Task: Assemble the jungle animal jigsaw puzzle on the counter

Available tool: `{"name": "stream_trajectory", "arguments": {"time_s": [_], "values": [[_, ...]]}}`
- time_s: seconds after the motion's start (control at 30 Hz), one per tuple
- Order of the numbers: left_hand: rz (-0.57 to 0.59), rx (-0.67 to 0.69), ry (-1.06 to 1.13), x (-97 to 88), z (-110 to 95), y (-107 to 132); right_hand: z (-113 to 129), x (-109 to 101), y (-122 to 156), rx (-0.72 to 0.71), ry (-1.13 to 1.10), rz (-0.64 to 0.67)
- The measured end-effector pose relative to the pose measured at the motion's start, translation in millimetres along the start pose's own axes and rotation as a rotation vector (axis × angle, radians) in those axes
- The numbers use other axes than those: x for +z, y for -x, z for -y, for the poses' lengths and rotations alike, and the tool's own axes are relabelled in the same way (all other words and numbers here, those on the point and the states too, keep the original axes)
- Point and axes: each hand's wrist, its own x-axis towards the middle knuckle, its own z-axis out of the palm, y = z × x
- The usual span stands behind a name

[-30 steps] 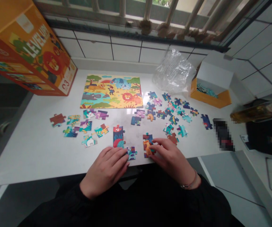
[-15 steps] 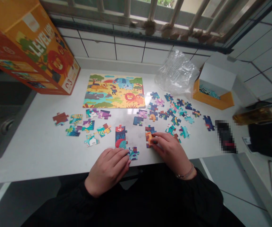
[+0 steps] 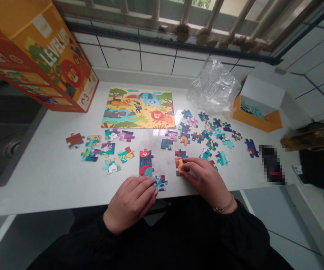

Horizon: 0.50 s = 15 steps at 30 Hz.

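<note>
My right hand point(image 3: 204, 178) pinches an orange jigsaw piece point(image 3: 180, 165), which lies on a short column of joined pieces point(image 3: 180, 153) on the white counter point(image 3: 38, 187). My left hand point(image 3: 130, 198) rests near the counter's front edge, its fingertips against a teal and purple piece point(image 3: 161, 183). Just above that hand stands a joined pair of pieces point(image 3: 146, 163). A finished animal jigsaw point(image 3: 138, 108) lies farther back. Loose pieces point(image 3: 108, 150) lie to its lower left, and more point(image 3: 209, 138) spread to the right. One brown piece is partly hidden behind my right hand.
A large orange puzzle box point(image 3: 51, 56) stands at the back left, above a dark sink point(image 3: 6, 146). A crumpled plastic bag point(image 3: 214, 86), an open small box point(image 3: 257, 112), a pixelated dark object point(image 3: 271, 165) and a glass bottle point(image 3: 311, 138) lie to the right. Tiled wall and window bars stand behind.
My right hand and the orange piece have shifted toward the far side of the counter, and the column beneath looks moved with them. My left hand stays put. The view has drifted slightly.
</note>
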Motion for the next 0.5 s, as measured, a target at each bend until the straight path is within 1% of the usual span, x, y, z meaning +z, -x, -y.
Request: {"name": "stream_trajectory", "arguments": {"time_s": [0.27, 0.5], "values": [[0.005, -0.003, 0.004, 1.5, -0.3, 2.3, 0.9, 0.6, 1.5, 0.010, 0.010, 0.006], [0.004, -0.015, -0.005, 1.4, -1.9, 1.3, -3.0, 1.0, 2.4, 0.009, 0.004, 0.022]]}}
